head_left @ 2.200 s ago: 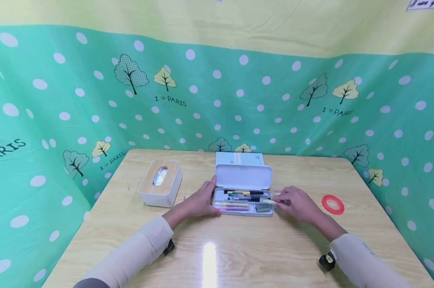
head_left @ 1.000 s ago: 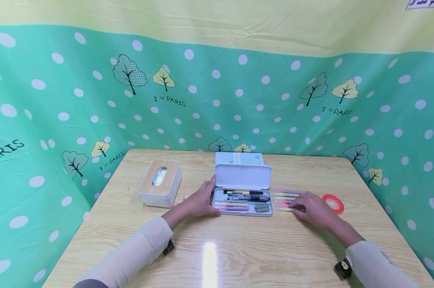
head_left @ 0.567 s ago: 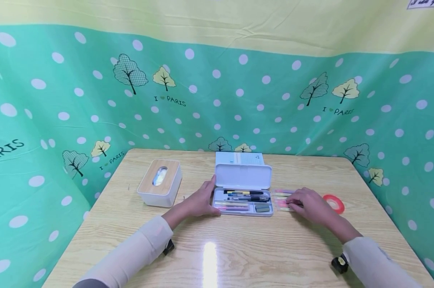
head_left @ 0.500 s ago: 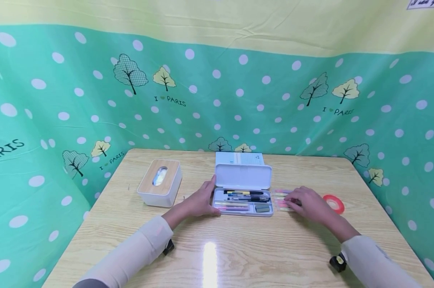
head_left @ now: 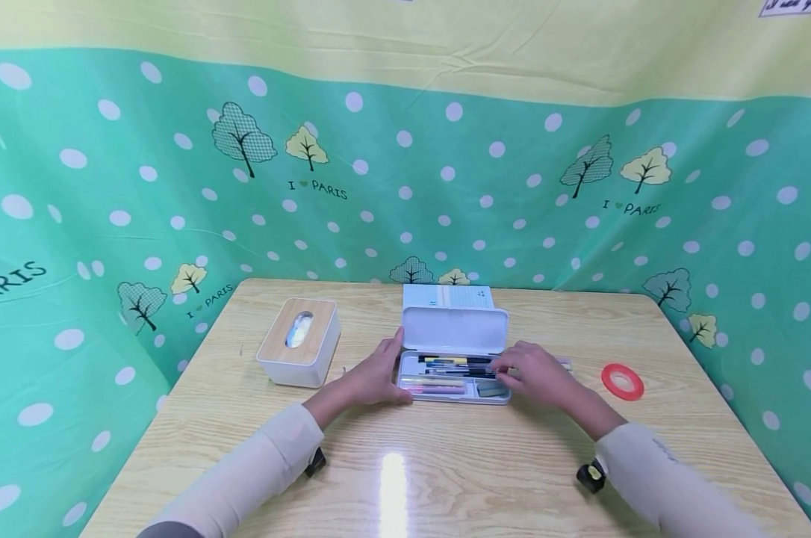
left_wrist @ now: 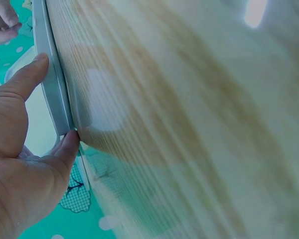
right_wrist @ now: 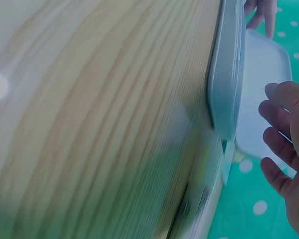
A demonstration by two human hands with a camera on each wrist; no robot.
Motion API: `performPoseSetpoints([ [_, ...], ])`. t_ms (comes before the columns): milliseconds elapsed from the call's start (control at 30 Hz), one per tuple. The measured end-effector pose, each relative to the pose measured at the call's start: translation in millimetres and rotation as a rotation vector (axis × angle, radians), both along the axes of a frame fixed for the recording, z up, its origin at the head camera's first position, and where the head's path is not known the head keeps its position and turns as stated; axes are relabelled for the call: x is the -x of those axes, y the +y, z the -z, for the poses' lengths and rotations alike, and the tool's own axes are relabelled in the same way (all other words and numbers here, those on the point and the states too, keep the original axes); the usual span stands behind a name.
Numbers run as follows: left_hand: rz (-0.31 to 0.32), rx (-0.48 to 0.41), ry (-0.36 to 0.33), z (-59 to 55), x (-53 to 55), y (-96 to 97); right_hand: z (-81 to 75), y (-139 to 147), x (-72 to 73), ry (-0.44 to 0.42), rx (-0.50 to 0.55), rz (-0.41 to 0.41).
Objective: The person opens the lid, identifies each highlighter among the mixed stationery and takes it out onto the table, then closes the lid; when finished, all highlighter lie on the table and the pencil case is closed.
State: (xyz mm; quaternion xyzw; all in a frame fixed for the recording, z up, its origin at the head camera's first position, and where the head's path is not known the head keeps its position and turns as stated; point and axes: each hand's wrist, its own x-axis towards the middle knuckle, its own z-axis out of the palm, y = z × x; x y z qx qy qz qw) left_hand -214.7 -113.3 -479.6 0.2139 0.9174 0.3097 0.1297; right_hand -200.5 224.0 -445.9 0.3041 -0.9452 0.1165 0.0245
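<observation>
A white pencil case (head_left: 454,330) lies with its lid raised on the table; black and yellow pens (head_left: 455,361), pale highlighters (head_left: 434,385) and a grey eraser (head_left: 491,390) are inside. My left hand (head_left: 375,373) holds the case's left end, thumb at the near corner, fingers up by the lid. In the left wrist view its digits rest on the case's edge (left_wrist: 52,79). My right hand (head_left: 536,373) is over the case's right end, fingertips above the pens. The right wrist view shows its fingers (right_wrist: 276,142) loosely bent with nothing visible between them.
A row of highlighters (head_left: 567,365) on the table is mostly hidden by the right hand. Further right lies a red ring of tape (head_left: 623,382). A tissue box (head_left: 301,344) with a wooden top stands at left. Behind the lid is a light blue box or book (head_left: 449,296).
My right hand went from the case to the highlighters at its right, reached among them, then came back left over the case. The left hand has stayed on the case.
</observation>
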Motion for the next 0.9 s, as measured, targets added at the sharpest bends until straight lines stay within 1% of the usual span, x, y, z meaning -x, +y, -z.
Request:
performPoseSetpoints([
  [167,0.001,-0.001,-0.002,-0.7,-0.3,-0.1,0.5,-20.1,1.4,0.006,-0.002,-0.049],
  [433,0.000,-0.003,-0.006,0.5,-0.7,-0.8,8.8,-43.7,5.0,-0.004,-0.044,-0.088],
  [700,0.000,-0.003,-0.010,0.3,-1.5,-0.9,15.1,-54.8,6.4,-0.033,-0.040,-0.124],
  [900,0.001,-0.003,-0.007,0.1,-0.8,-1.2,16.9,-57.1,7.6,-0.019,-0.058,-0.158],
])
